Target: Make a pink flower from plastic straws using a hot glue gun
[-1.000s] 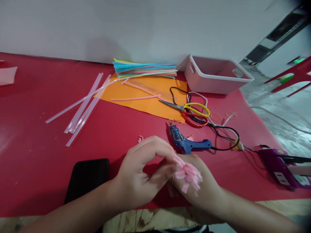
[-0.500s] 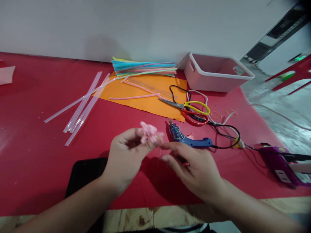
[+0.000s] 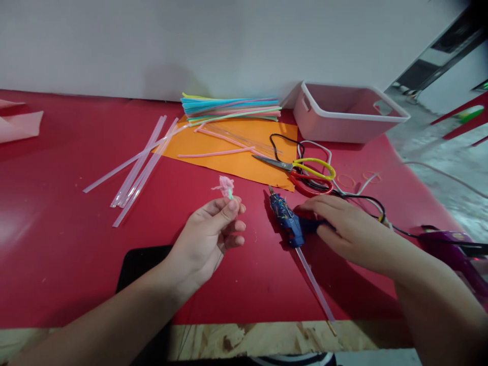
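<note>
Between the thumb and fingers of my left hand [image 3: 213, 229] is a small pink flower [image 3: 225, 186] with a bit of green at its base, held upright above the red tabletop. My right hand [image 3: 346, 231] has its fingers around the handle of a blue hot glue gun [image 3: 286, 219], which lies or hovers close to the table. The gun's nozzle points away from me, and a clear glue stick [image 3: 315, 284] sticks out of its back end toward the table's front edge.
Scissors [image 3: 301, 168] and coiled cables lie beyond the glue gun. Orange paper [image 3: 224, 163] bears pink pipe cleaners, with a colourful pipe-cleaner bundle [image 3: 229, 108] behind. Spare glue sticks [image 3: 143, 170] lie left. A pink bin [image 3: 343, 122], purple power strip [image 3: 450, 244] and black phone-like slab [image 3: 141, 262] surround the area.
My right hand has left the flower, moved right and closed around the glue gun handle. The gun has turned slightly. The flower is now held upright in my left hand alone.
</note>
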Demonstrator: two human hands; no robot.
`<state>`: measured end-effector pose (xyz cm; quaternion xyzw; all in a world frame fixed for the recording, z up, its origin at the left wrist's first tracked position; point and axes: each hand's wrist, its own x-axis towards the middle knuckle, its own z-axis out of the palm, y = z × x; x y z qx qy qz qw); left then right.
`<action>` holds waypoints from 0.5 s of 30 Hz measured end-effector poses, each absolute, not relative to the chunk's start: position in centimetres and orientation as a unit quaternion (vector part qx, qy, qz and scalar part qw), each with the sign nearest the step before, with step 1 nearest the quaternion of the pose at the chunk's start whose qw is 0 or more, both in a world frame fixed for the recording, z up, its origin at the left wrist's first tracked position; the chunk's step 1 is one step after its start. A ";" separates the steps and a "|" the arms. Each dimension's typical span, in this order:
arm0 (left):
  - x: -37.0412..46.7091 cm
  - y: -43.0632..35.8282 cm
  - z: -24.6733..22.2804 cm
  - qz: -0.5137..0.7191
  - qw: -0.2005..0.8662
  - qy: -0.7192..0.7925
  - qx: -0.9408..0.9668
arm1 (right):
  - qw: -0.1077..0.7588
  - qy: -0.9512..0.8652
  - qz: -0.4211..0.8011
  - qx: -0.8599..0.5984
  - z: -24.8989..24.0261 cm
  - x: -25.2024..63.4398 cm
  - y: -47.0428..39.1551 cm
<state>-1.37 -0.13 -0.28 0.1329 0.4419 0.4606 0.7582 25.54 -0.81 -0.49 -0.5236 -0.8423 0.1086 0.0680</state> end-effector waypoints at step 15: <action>-2.1 -0.6 -0.3 0.383 0.835 0.337 0.208 | 0.324 -0.812 0.034 -0.485 -1.1 23.9 -2.5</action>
